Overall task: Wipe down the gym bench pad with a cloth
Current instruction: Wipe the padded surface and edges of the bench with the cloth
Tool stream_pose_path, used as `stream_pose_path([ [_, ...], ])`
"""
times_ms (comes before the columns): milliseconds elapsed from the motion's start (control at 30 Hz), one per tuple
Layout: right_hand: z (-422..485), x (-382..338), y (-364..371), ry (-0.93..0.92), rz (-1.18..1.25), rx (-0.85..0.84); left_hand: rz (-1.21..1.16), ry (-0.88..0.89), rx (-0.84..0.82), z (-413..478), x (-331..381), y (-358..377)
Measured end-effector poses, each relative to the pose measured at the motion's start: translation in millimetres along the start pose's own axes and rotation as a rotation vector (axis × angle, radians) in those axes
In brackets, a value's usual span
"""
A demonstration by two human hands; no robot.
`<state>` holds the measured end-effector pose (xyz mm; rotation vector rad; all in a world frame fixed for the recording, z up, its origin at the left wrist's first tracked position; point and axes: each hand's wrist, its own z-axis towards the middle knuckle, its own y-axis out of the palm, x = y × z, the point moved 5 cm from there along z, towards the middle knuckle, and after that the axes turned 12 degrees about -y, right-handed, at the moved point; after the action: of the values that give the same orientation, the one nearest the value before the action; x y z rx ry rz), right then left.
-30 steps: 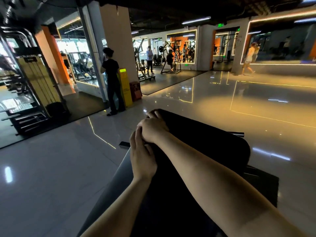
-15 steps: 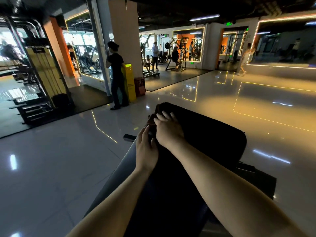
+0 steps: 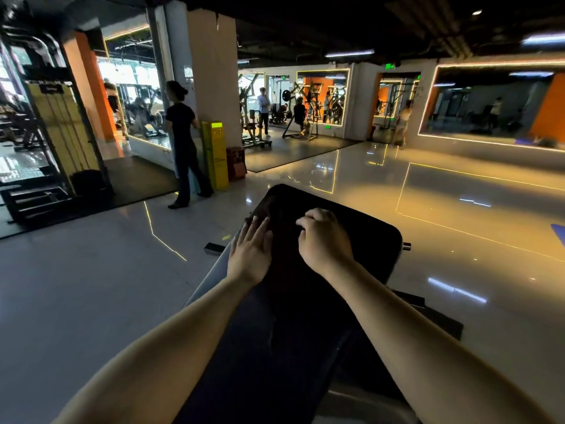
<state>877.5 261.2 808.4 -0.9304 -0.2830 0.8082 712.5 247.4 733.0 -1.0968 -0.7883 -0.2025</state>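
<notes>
The black gym bench pad (image 3: 367, 240) runs away from me down the middle of the head view. A dark reddish cloth (image 3: 276, 214) lies on its far end and is hard to tell from the pad. My left hand (image 3: 249, 257) lies flat at the pad's left edge, with straight fingers touching the cloth's near-left part. My right hand (image 3: 324, 240) sits to the right of it, knuckles up. Its fingers are curled down onto the cloth. Both forearms reach over the pad.
Glossy tiled floor (image 3: 91, 286) surrounds the bench. A person in black (image 3: 183, 148) stands by a yellow kiosk (image 3: 215, 157) and a pillar ahead on the left. A weight machine (image 3: 55, 142) stands far left, with more machines and people at the back.
My hands have separated: the right hand slid rightward along the pad's far end, and the left hand moved up beside it. The cloth now looks spread between them.
</notes>
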Motion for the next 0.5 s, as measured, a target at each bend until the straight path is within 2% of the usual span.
stream_pose_path([
  [133,-26.8,-4.3,6.2,-0.100,-0.092,0.084,-0.016,-0.145,0.033,9.1,-6.2,-1.0],
  [267,-24.0,-7.2,1.7,-0.083,-0.039,0.143,-0.133,0.013,0.064,-24.4,22.5,15.8],
  [400,-33.3,-6.9,-5.4,-0.029,0.045,0.176,-0.034,0.241,0.046,-60.2,38.2,22.6],
  [500,-42.7,-7.3,-5.0,-0.041,0.061,0.152,0.022,0.220,0.091,-54.1,26.1,15.9],
])
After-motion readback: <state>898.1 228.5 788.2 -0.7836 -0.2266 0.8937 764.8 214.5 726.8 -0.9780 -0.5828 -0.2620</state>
